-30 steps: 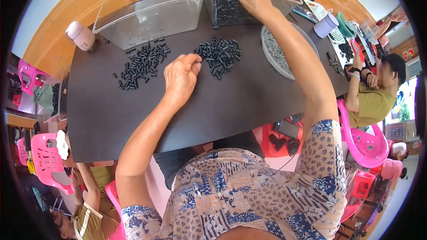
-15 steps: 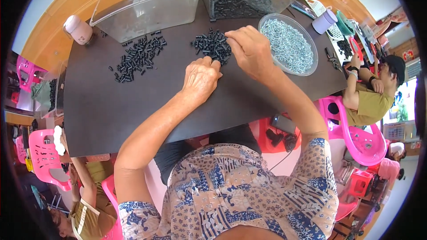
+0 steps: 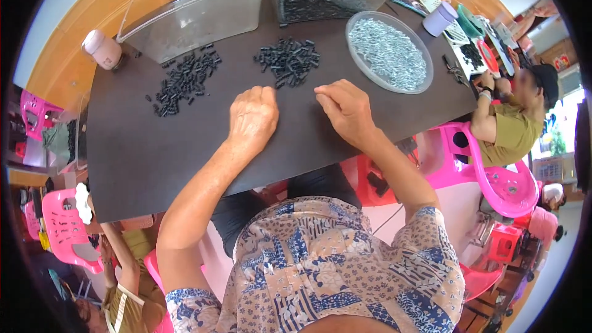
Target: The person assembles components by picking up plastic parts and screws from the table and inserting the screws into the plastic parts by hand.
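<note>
My left hand [image 3: 254,115] rests curled on the dark table, just nearer than a middle pile of small black cylindrical pieces [image 3: 287,61]. What its fingers hold, if anything, is hidden. To its right, my right hand [image 3: 346,110] is closed with thumb and fingertips pinched; I cannot make out anything between them. A gap separates the two hands. Beyond the right hand stands a round clear tub [image 3: 428,80] heaped with small silver screw-like metal pieces [image 3: 388,49]. A second pile of black pieces [image 3: 186,83] lies spread out on the left.
At the back are an empty-looking clear bin [image 3: 203,21] and another bin with black pieces [image 3: 320,0]. A pink bottle [image 3: 102,49] stands far left, a lilac cup [image 3: 440,18] far right. Pliers [image 3: 455,70] lie by the right edge. People sit at right [image 3: 512,117] and lower left [image 3: 126,293].
My right hand has drawn back from the middle pile toward me. My left hand has slid left, away from the right one. The view has shifted slightly.
</note>
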Demonstrator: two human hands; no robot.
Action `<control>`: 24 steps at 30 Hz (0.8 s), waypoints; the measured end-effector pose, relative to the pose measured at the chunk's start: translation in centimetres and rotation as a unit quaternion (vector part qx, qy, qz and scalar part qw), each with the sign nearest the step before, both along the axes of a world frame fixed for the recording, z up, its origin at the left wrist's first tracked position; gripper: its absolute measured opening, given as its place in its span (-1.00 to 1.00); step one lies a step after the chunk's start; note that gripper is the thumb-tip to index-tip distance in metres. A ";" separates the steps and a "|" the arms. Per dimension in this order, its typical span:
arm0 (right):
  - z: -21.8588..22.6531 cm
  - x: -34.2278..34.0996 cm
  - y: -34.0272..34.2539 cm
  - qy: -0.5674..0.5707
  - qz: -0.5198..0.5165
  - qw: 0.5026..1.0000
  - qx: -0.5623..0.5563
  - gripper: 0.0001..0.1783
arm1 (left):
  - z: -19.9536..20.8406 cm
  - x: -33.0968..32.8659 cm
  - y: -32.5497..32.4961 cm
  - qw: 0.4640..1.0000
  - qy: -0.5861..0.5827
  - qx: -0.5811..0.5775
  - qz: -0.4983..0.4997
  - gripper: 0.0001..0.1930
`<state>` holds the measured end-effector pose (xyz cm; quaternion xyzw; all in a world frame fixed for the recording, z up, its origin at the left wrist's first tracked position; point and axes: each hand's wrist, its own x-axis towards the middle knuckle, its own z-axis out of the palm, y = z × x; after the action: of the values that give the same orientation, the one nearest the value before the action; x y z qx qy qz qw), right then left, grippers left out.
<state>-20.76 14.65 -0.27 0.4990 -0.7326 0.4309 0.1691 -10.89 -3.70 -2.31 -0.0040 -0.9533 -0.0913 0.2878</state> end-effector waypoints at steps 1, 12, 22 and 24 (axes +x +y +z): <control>0.2 -0.2 0.6 -0.005 -0.014 1.000 0.005 -0.85 | 0.1 0.2 -0.2 0.999 0.005 0.033 -0.007 -0.86; 1.6 -10.3 6.6 0.042 -0.227 0.960 0.157 -0.87 | 2.1 3.2 0.3 0.995 -0.018 0.099 -0.018 -0.92; -0.5 -15.2 3.0 0.060 -0.228 0.904 0.356 -0.89 | 3.6 5.5 2.4 0.930 -0.084 0.356 0.014 -0.90; -0.8 -15.3 2.8 0.075 -0.221 0.906 0.354 -0.86 | 3.6 5.6 2.4 0.927 -0.084 0.365 0.016 -0.90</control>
<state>-36.06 17.46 -1.02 0.3823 -0.9135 0.0563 0.1270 -5.28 -1.31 1.27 0.1245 -0.8746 -0.4285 0.1897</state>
